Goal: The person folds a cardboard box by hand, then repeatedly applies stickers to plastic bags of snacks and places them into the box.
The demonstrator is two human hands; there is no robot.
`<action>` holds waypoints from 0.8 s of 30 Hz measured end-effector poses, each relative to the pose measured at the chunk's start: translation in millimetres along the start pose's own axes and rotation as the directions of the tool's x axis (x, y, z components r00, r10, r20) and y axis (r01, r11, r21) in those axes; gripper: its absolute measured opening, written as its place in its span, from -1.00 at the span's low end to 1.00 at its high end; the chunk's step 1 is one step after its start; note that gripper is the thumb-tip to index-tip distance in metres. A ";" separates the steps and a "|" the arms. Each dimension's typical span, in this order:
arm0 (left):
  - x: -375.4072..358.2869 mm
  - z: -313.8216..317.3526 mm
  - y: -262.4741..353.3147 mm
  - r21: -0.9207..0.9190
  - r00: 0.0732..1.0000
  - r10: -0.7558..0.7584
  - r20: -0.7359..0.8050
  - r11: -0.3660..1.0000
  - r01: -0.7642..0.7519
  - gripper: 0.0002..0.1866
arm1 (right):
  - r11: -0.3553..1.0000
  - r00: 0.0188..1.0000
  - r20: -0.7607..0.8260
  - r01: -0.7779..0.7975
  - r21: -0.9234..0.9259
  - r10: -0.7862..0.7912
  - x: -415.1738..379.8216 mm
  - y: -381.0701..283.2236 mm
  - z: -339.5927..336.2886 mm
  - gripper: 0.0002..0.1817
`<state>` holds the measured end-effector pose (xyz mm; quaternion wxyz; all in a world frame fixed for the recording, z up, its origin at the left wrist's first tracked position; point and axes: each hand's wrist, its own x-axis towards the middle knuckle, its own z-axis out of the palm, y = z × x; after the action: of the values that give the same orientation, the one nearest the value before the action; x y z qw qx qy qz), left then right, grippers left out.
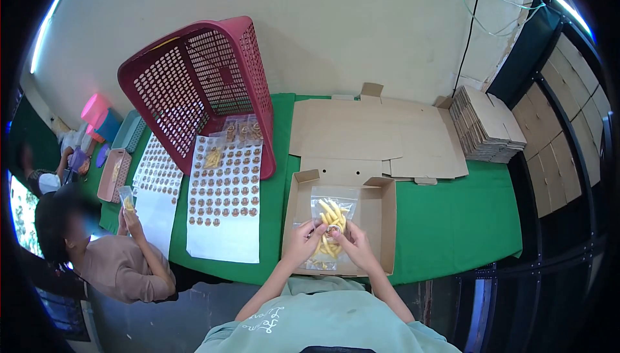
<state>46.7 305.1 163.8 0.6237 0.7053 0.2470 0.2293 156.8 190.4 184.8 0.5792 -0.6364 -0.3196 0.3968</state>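
Note:
A clear plastic bag (332, 210) of yellow stick-shaped pieces is held over an open cardboard box (386, 224). My left hand (306, 241) grips its left side and my right hand (355, 244) its right side, thumbs near a round sticker on the front. More clear plastic shows low in the box, below the hands. The box's lid lies folded back (361, 130) toward the wall.
A tilted red basket (248, 62) with small bags stands at left, by sheets of round stickers (223, 243). Flattened cartons (487, 127) are stacked at right. A co-worker (123, 262) at left holds another bag. Pink tray (114, 175) beyond.

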 end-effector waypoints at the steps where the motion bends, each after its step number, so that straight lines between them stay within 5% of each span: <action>1: 0.2 -0.4 -0.1 0.007 1.000 -0.012 0.011 1.000 0.012 -0.73 | 1.000 1.000 0.020 -0.010 0.003 0.010 1.8 10.7 -4.0 -0.59; 8: -2.2 3.4 5.5 -0.050 0.999 -0.033 -0.010 0.998 0.033 -0.69 | 0.964 0.996 -0.060 0.074 0.256 -0.060 -1.2 13.4 3.1 -0.59; 11: -4.2 2.6 -0.7 0.024 0.999 0.027 -0.047 0.999 -0.026 -0.66 | 0.992 0.986 -0.112 0.123 -0.005 -0.123 1.7 21.3 10.4 -0.56; 20: -4.2 -12.3 12.7 0.062 0.997 -0.062 -0.055 0.996 0.065 -0.63 | 0.997 0.997 0.078 -0.017 0.081 0.011 0.6 -8.5 3.1 -0.59; 24: -3.1 -13.3 7.0 0.057 0.999 -0.035 -0.037 0.998 0.038 -0.63 | 0.978 0.998 0.041 0.033 0.206 -0.043 3.6 15.1 5.4 -0.62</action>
<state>36.4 312.6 172.2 0.6026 0.7142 0.2774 0.2232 153.0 194.3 169.3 0.6418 -0.5581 -0.3020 0.4306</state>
